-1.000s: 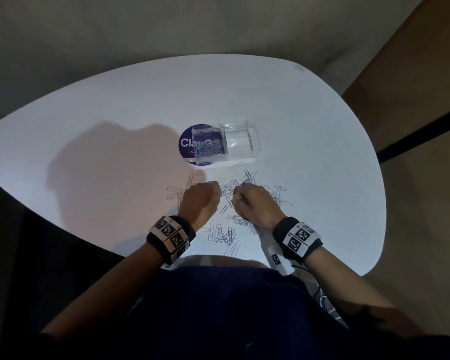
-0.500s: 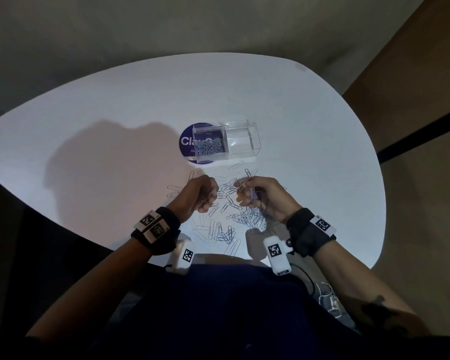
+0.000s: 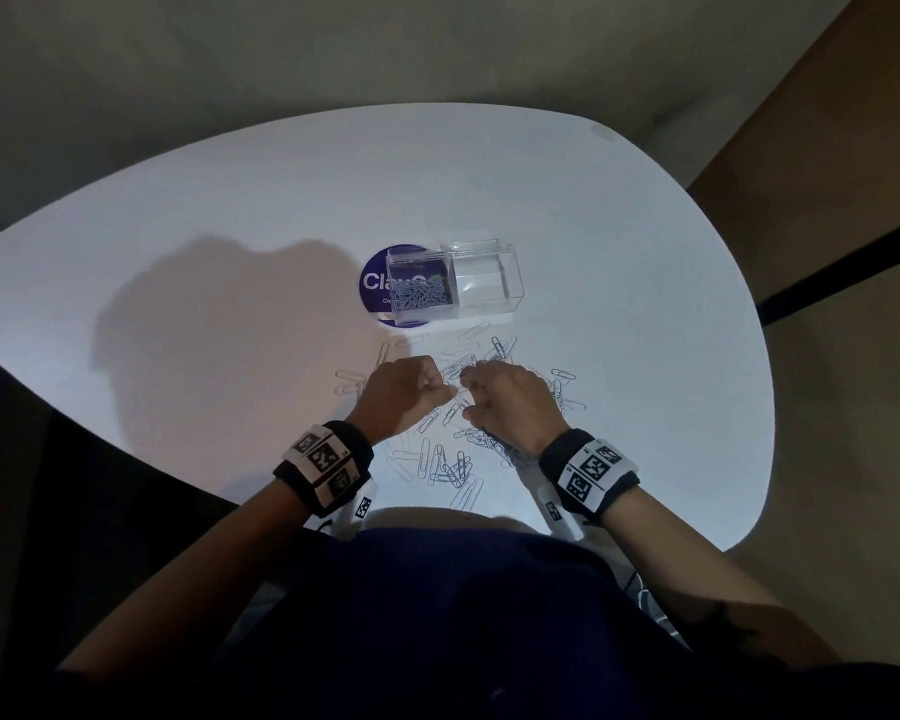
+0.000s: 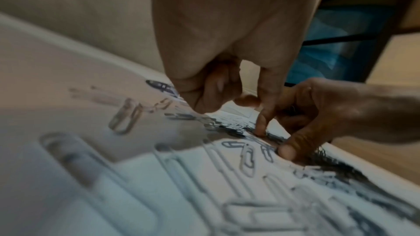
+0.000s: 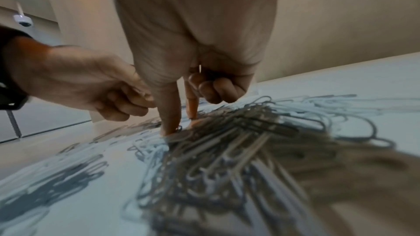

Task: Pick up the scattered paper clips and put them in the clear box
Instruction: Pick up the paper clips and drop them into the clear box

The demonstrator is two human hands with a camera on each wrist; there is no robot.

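White and rounded, the table carried our clear box on a purple sticker, one compartment already holding clips. Scattered paper clips lay between the box and us. Our left hand was curled, thumb and forefinger tips down among the clips; whether they pinched one we could not tell. Our right hand stood likewise, index finger and thumb pressed onto the pile, other fingers folded in. We judged it best to slide a clip free of the tangle first, then pinch its edge and lift straight up.
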